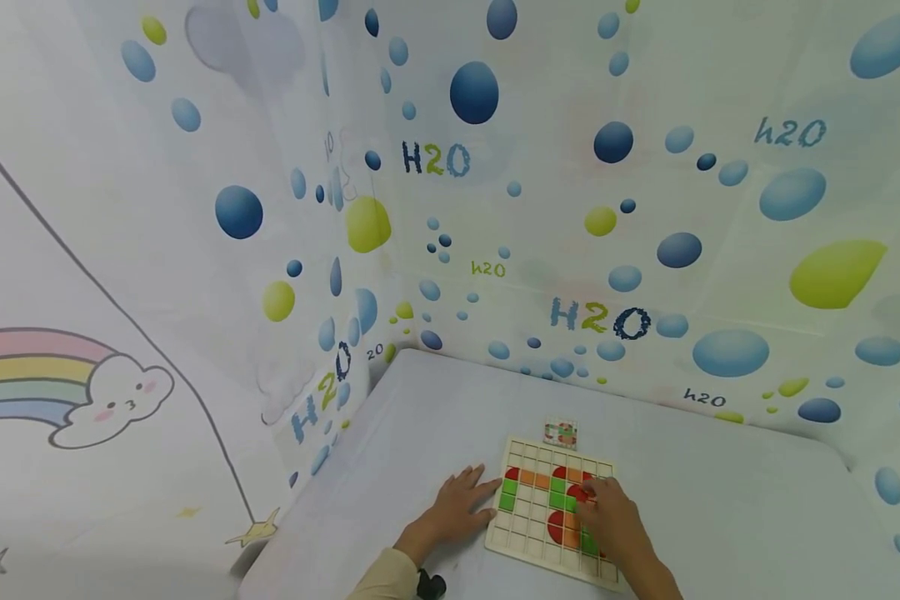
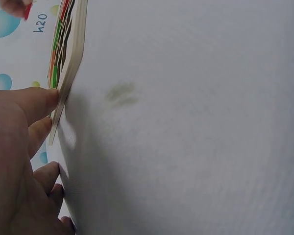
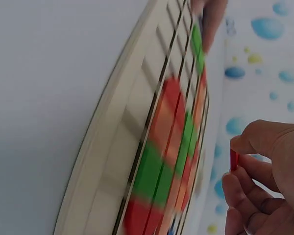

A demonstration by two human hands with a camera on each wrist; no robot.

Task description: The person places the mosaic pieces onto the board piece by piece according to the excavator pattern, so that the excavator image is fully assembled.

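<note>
Red and thin, the small tile (image 3: 233,160) sits pinched between the thumb and fingers of our right hand (image 1: 615,517), held above the wooden grid board (image 1: 521,533). We judge it light, stiff and smooth, easy to let slip, so a pinch on its two narrow edges seems the safest hold. One board lies flat on the pale surface (image 1: 720,508), its square cells partly filled with red, green and orange tiles (image 1: 528,478); the pieces are too small and partly hidden under our hand for a sure count, though we make out several of each colour. Our left hand (image 1: 459,504) lies flat on the surface with fingers straight and slightly spread, fingertips (image 2: 49,96) touching the board's left edge and gripping nothing. So the two hands are apart, one steadying the board, the other closed round the red tile. Just beyond the board's far edge lies one small pattern card (image 1: 560,432). Around the surface hangs a printed sheet (image 1: 645,208) with blue and green drops.
</note>
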